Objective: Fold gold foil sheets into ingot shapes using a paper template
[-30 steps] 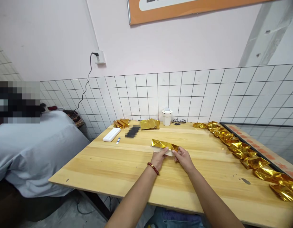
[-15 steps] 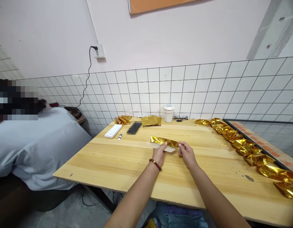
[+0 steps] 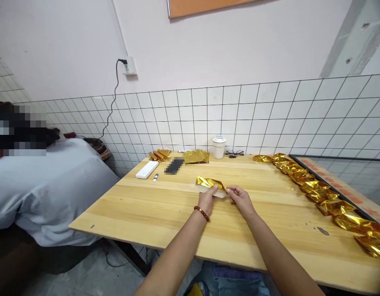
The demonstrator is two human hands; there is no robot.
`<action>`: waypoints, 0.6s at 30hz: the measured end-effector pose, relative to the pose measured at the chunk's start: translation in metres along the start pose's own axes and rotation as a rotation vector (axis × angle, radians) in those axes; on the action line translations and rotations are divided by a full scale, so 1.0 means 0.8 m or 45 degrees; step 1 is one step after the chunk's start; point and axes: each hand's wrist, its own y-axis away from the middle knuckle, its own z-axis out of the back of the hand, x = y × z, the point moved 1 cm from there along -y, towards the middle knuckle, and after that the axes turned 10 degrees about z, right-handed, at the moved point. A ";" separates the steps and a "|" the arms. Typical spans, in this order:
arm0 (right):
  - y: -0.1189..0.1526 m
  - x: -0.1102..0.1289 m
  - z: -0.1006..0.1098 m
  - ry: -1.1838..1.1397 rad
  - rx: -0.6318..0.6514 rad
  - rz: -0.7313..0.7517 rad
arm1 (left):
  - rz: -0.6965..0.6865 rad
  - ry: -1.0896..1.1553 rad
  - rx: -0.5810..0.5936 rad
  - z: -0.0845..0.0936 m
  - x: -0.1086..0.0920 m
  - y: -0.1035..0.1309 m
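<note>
A strip of gold foil paper (image 3: 208,182), gold above with a pale band along its near edge, is held over the middle of the wooden table. My left hand (image 3: 206,199) is closed on its near side, the thumb lying on top; its other fingers are hidden beneath. At the strip's right end, my right hand (image 3: 240,199) pinches the corner between thumb and forefinger. That end slants where it is folded in. A row of folded gold foil pieces (image 3: 319,191) runs down the right side of the table.
Along the back stand a stack of gold sheets (image 3: 196,156), a white lidded cup (image 3: 219,147) and glasses (image 3: 235,153). A white case (image 3: 147,169), a dark blurred object (image 3: 174,166) and a small tube (image 3: 155,177) lie at left. Another person (image 3: 54,189) leans at far left.
My right hand has moved slightly left with the strip's right corner, which is now folded in at a slant. My left hand stays in place.
</note>
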 end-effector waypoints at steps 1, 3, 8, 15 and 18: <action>0.000 0.000 -0.001 0.008 0.004 -0.011 | 0.000 0.000 0.004 0.001 0.001 -0.001; 0.000 0.001 -0.002 0.023 0.014 -0.029 | 0.002 -0.004 0.006 0.001 0.002 -0.002; 0.000 -0.002 -0.001 0.050 0.049 -0.033 | 0.027 -0.029 -0.002 0.001 0.002 -0.002; 0.000 -0.006 0.000 0.088 0.102 0.010 | 0.007 -0.112 0.085 -0.001 0.004 0.000; 0.001 -0.002 -0.001 0.095 0.102 0.039 | 0.009 -0.167 0.070 -0.001 0.004 0.000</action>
